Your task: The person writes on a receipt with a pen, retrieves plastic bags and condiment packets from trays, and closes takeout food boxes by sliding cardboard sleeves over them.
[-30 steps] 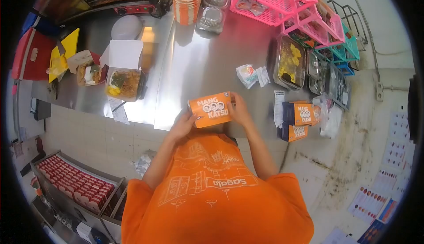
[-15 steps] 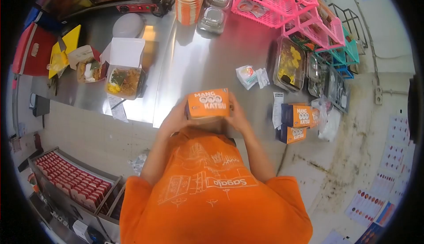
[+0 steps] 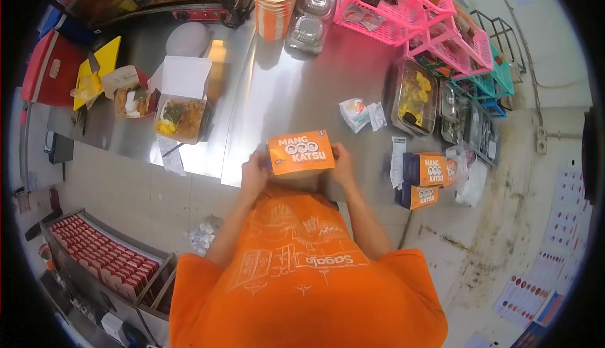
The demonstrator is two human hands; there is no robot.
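Note:
An orange takeaway box point(image 3: 301, 152) with "MANG KATSU" printed on its closed lid is in front of my body, at the near edge of the steel counter point(image 3: 277, 92). My left hand point(image 3: 254, 170) grips its left side. On the opposite side my right hand point(image 3: 342, 162) holds the box, fingers bent against the edge. The underside of the box is hidden. Farther left on the counter, an open box of food point(image 3: 181, 118) stands beside a second open food box point(image 3: 132, 100).
Two stacked orange boxes point(image 3: 430, 170) sit at the right, beside a receipt point(image 3: 397, 162). White packets point(image 3: 360, 115) lie near a clear tub of yellow food point(image 3: 414, 96). Pink baskets point(image 3: 394, 7) and striped cartons point(image 3: 275, 7) stand at the back. A drawer of red cartons point(image 3: 104, 253) is lower left.
The box has tilted so its lid faces me more fully. Both hands have shifted slightly along its sides and still hold it.

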